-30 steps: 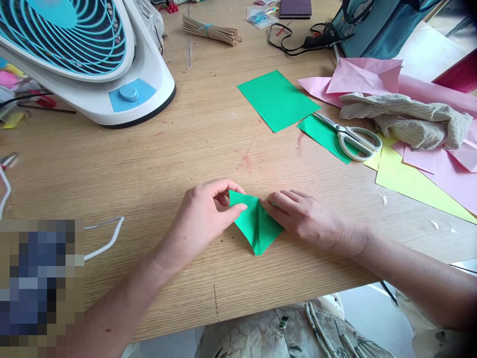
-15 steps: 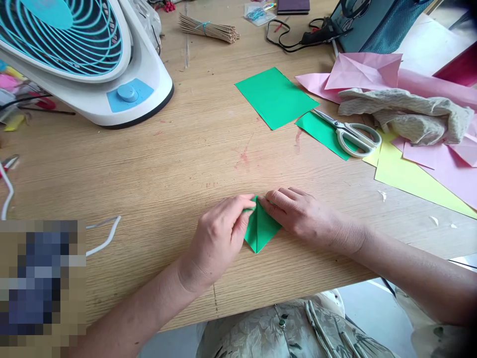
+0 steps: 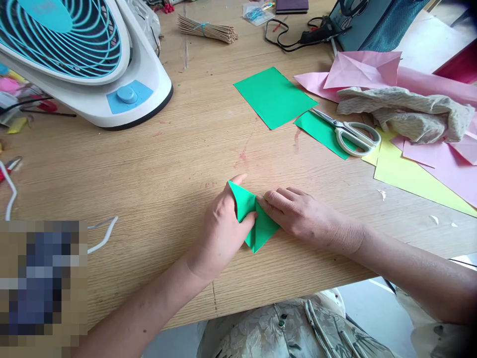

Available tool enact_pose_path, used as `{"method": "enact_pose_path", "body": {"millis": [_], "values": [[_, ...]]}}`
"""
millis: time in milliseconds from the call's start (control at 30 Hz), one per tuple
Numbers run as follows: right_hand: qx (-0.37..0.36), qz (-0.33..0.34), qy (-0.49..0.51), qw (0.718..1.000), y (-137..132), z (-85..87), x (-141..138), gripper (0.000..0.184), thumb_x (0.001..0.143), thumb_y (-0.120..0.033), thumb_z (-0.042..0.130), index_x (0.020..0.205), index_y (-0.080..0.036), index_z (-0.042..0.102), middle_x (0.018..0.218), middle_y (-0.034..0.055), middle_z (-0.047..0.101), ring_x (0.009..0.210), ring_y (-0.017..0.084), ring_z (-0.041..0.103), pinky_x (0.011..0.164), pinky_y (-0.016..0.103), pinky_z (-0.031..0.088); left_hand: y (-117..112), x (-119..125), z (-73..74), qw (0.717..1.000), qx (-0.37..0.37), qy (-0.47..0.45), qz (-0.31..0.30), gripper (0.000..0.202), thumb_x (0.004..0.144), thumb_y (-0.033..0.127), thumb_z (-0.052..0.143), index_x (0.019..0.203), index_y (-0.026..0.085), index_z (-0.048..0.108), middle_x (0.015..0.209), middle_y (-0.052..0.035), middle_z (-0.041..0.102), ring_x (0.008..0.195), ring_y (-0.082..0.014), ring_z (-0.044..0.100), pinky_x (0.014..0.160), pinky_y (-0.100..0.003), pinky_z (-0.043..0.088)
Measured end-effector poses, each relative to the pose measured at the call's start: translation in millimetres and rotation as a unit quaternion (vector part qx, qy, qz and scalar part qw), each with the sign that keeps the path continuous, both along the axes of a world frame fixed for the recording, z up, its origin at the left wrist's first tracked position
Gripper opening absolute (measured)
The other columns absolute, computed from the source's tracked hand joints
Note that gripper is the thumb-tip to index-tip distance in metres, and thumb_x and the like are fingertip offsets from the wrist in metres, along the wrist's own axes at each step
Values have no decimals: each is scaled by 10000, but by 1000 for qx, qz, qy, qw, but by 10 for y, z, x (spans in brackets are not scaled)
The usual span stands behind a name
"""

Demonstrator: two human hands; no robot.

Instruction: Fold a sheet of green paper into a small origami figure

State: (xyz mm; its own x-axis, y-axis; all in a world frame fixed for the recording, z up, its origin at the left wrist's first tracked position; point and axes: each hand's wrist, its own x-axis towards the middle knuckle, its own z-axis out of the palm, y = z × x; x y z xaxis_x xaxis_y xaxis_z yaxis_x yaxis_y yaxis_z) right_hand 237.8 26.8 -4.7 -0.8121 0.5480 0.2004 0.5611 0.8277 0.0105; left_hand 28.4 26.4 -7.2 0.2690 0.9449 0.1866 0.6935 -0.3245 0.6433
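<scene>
A small folded piece of green paper (image 3: 265, 224) lies on the table near its front edge, with a crease down its middle. Its left flap stands raised, the pointed corner up and to the left. My left hand (image 3: 219, 226) has that flap between the thumb, which presses near the crease, and fingers partly hidden behind the paper. On the right side, my right hand (image 3: 294, 211) pinches the paper's upper right edge with fingers close together, resting on the table.
Beyond my hands lie a green square sheet (image 3: 275, 98) and scissors (image 3: 357, 138) on another green piece. Pink paper (image 3: 363, 69), yellow paper (image 3: 413, 181) and a crumpled cloth (image 3: 406, 112) are at the right. A fan (image 3: 149, 94) stands at the left, a stick bundle (image 3: 208, 30) behind.
My left hand has shifted slightly left, and the left flap of the green paper has lifted up and outward. The left thumb now lies near the crease. My right hand stays in place.
</scene>
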Motion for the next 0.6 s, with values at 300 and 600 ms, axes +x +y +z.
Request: {"method": "enact_pose_path", "body": {"millis": [300, 600], "values": [[-1, 3, -7, 1000, -2, 22, -1, 305, 1030, -129, 392, 993, -69, 688, 892, 101, 553, 716, 207, 398, 643, 354, 370, -31, 4, -87, 993, 88, 71, 35, 269, 832, 131, 745, 1053, 221, 620, 970, -39, 740, 899, -244, 668, 797, -375, 530], [19, 1, -11, 1000, 6, -4, 7, 341, 1054, -128, 354, 973, -88, 683, 886, 98, 565, 725, 197, 419, 635, 351, 362, -117, -145, -85, 959, 205, 155, -117, 326, 935, 23, 529, 1195, 167, 662, 1052, -90, 736, 905, -240, 602, 816, -395, 529]]}}
